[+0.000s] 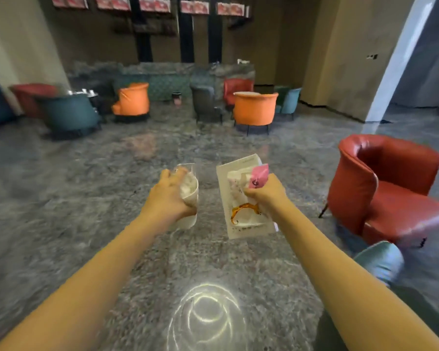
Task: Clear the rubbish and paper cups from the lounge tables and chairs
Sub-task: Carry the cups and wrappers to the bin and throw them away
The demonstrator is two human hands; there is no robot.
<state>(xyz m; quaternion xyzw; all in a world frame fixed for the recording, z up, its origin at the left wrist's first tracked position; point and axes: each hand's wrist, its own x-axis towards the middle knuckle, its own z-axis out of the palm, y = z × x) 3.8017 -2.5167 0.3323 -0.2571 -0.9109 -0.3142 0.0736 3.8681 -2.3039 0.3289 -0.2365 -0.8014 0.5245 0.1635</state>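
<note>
White paper cup [190, 198], stuffed w/ crumpled white tissue, sits in the left hand [169, 196]; fingers wrapped round its side, gripping it, thumb hooked over the rim. A second clear cup seems to stand just behind it at the fingertips, but blur makes that hard to confirm. Both arms bare, stretched fwd over the grey speckled stone floor [86, 198].

Just right of that hand, not touching it, the right hand [262, 195] is closed in a fist on a flat white paper sheet w/ an orange swirl print [241, 209] plus a small pink packet [259, 177]; packet sticks up above the knuckles, sheet hangs down and to the left of the fist.

Far ahead and left of the left hand: dark teal armchair [70, 114], then an orange armchair [132, 100]. Ahead, between the hands, a small dark bin w/ pink band [177, 97] on the floor, well apart from both. Ahead of the right hand, a dark grey chair [204, 101] and another orange tub chair [255, 107]. Right of the right hand, near, a red leather armchair [388, 188]. Lower right, by the right forearm, a blurred teal chair back [380, 259]. Whole view motion-blurred.
</note>
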